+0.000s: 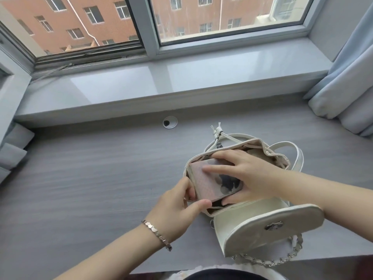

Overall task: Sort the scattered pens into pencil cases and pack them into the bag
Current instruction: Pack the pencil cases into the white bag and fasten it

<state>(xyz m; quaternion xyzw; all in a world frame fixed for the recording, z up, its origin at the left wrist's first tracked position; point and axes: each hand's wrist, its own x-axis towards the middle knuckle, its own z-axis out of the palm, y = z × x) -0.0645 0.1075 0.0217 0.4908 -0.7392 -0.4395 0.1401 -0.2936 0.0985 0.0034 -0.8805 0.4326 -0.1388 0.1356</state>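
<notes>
Both hands meet at the bag's [252, 217] open mouth. The right hand [248, 174] is clamped on the pencil case [210, 180], fingers spread across its top and thumb under its near end. The left hand [175, 209] pinches the bag's rim beside it. One pencil case, flat, pinkish-grey with a dark printed figure, sits half inside the one cream bag on the grey tabletop [90, 178].

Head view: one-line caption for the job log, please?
Packing up: right hand holds a pencil case in the mouth of the cream bag on the desk; left hand pinches the bag's rim.
</notes>
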